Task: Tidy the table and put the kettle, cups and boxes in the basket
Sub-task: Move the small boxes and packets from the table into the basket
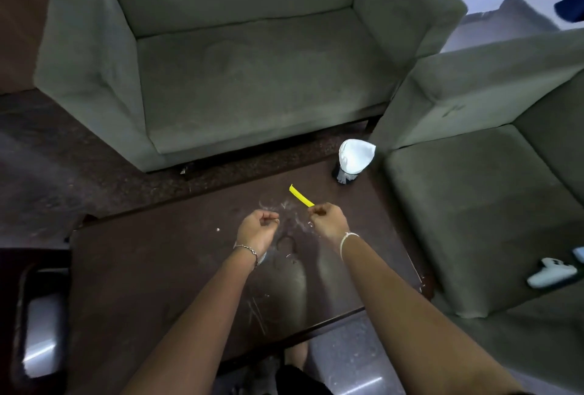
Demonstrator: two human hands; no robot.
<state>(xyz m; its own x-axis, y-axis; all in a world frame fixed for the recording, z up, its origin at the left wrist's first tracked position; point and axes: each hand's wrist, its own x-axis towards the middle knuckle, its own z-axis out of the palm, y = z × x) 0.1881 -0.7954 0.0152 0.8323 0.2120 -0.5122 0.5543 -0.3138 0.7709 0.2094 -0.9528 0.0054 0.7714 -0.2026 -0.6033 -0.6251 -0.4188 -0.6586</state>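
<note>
A dark brown low table (158,268) fills the middle of the head view, with white crumbs and smears near its far half. My right hand (327,221) hovers over the table, pinching one end of a thin yellow strip (300,196) that sticks out away from me. My left hand (257,227) is beside it, fingers curled shut, with nothing visible in it. At the table's far right corner stands a dark cup (346,177) stuffed with crumpled white paper (357,156). No kettle, box or basket is visible.
A grey-green armchair (246,56) stands beyond the table and a second one (493,198) to the right, with white objects (551,274) on its seat. A dark tray-like object (38,325) lies at the lower left. Brown carpet (47,148) surrounds the table.
</note>
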